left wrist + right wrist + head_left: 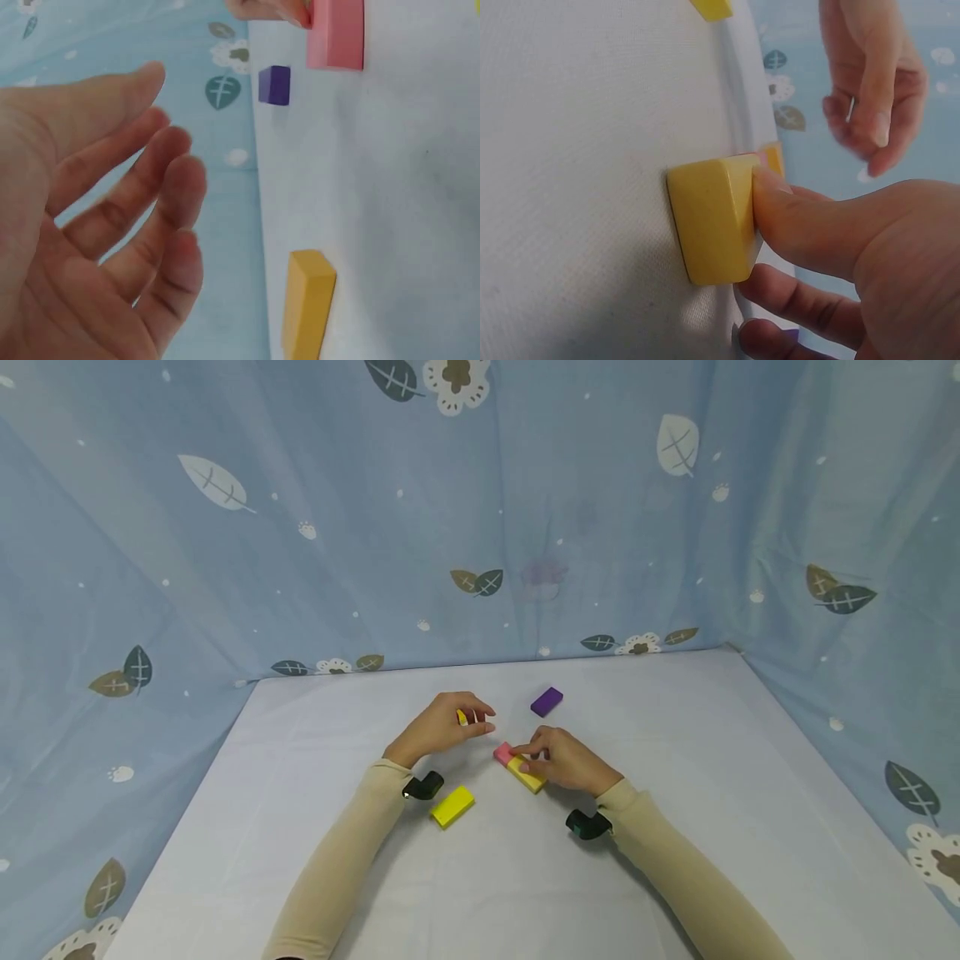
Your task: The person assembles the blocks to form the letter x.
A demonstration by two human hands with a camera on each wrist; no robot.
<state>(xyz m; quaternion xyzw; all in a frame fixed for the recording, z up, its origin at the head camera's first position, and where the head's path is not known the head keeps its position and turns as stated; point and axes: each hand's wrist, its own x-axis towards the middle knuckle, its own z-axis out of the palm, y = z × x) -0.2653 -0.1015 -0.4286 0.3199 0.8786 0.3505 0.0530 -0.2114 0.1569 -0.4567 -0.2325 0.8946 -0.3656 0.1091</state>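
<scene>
My right hand (566, 760) pinches a yellow block (709, 223) lying on the white tabletop, thumb on one side and fingers on the other. End to end with this block is a pink block (503, 753), near the right index fingertip. My left hand (450, 723) hovers above the table to the left, its fingers loosely bent and holding nothing. Past it lies an orange-yellow block (309, 304), mostly hidden by the hand in the head view. A bright yellow block (452, 807) rests nearer me, close to the left wrist.
A purple block (547, 702) lies farther back on the white-covered table (480, 893). Behind the table and at its sides hangs a blue curtain (337, 527) with leaf and flower prints. Each wrist carries a small black camera (424, 785).
</scene>
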